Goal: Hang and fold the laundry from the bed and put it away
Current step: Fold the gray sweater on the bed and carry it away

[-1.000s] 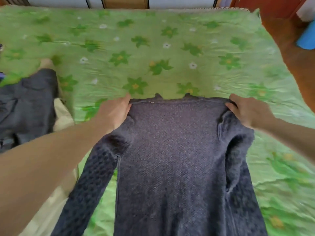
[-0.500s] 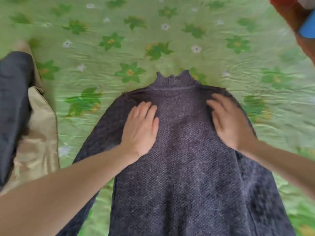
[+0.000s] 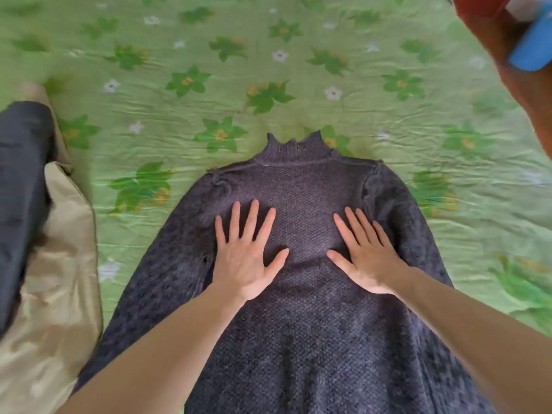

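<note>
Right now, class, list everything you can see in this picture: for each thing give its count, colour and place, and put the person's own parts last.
sweater: one, dark purple-grey knit, flat on the bed, collar pointing away from the person
sheet: one, green with flower print, covering the bed under the sweater
dark garment: one, dark grey, left edge of the bed
beige cloth: one, shiny beige, left of the sweater, partly under the dark garment
blue thing: one, blue, top right off the bed; what it is cannot be told
floor: reddish brown, top right
left hand: one, flat on the sweater's chest, fingers spread
right hand: one, flat on the sweater's chest
</note>
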### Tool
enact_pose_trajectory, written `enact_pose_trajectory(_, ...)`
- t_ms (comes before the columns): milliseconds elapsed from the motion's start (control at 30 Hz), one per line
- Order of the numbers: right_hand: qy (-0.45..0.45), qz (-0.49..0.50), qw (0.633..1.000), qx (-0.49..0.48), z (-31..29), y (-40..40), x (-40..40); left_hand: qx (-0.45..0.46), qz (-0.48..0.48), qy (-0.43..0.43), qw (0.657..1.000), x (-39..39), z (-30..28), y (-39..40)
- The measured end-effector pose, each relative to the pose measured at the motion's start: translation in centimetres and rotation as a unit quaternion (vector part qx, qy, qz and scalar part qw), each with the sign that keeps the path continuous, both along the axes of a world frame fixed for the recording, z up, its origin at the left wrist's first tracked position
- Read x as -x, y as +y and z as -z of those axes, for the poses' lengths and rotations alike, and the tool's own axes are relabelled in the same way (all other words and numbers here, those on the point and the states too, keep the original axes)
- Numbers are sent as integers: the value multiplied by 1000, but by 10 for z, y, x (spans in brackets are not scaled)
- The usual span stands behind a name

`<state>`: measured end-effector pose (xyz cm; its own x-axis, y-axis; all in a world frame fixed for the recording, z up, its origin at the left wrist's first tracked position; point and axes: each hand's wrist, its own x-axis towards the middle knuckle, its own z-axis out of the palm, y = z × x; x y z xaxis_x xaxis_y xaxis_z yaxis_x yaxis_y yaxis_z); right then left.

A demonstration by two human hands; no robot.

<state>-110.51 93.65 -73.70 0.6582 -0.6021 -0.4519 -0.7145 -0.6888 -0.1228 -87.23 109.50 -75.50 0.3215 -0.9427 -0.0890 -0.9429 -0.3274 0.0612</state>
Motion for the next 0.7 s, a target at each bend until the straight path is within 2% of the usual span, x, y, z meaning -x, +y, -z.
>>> enact_pose_trajectory(233, 74, -22, 993, -84, -18, -24, -14, -35, 3, -36, 999, 10, -12, -6)
enact_pose_trajectory(267, 45, -22, 993, -104, -26, -28, -13, -42, -1, -31, 999, 16, -18, -10)
enact_pose_trajectory(333, -111, -1, 987, -120, -46, -29, 3, -42, -9, -7, 999, 32, -33, -20)
enact_pose_trajectory(400, -285, 50, 957, -13, -56, -25, 35, -40, 1, 19, 999, 58, -45, -30)
enact_pose_trajectory(467, -355, 181, 915, 63, -53, -25, 70, -36, 25, 36, 998, 86, -52, -41)
enact_pose_trajectory(533, -311, 336, 889, 7, -46, -29, 97, -40, 50, 47, 997, 112, -56, -53)
enact_pose_trajectory(567, -286, 380, 879, -40, -42, -31, 109, -41, 58, 47, 996, 125, -56, -59)
enact_pose_trajectory(633, -261, 402, 870, -117, -40, -37, 123, -38, 62, 47, 996, 147, -53, -70)
enact_pose_trajectory(700, -232, 374, 880, -177, -43, -38, 132, -37, 67, 51, 996, 167, -51, -78)
